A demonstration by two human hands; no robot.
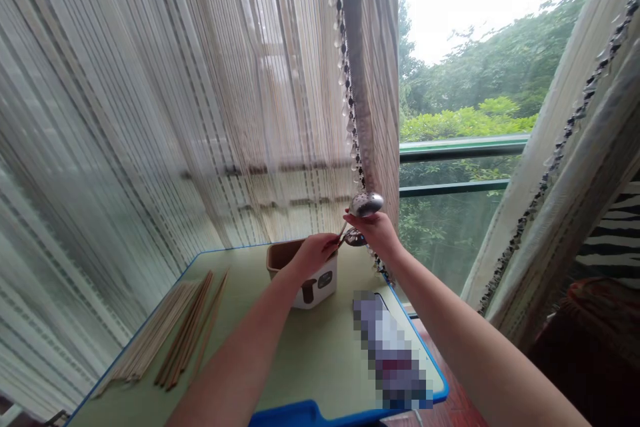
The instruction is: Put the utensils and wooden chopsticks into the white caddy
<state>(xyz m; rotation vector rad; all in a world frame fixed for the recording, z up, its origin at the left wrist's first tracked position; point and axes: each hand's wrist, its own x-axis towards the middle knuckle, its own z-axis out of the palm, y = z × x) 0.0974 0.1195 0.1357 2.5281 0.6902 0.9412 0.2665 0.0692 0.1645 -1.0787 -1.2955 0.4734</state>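
Observation:
Above the table's far end, my left hand [317, 248] is closed around the thin handles of two metal ladles. The upper one, a slotted ladle [367, 203], has small holes in its shiny bowl. Just below it hangs the second ladle [355, 237], its bowl partly covered by my right hand. My right hand [375, 227] is closed at the neck of the slotted ladle, between the two bowls. Under my left hand stands a white box with a brown inside [313, 294], open at the top; its contents are hidden.
Pale chopsticks [150, 330] and brown chopsticks [185, 334] lie in bunches at the left of the blue-edged table [300, 360]. A pixelated flat object [390, 350] lies at the right. Curtains [225, 94] hang behind, beside a window with a railing [463, 150].

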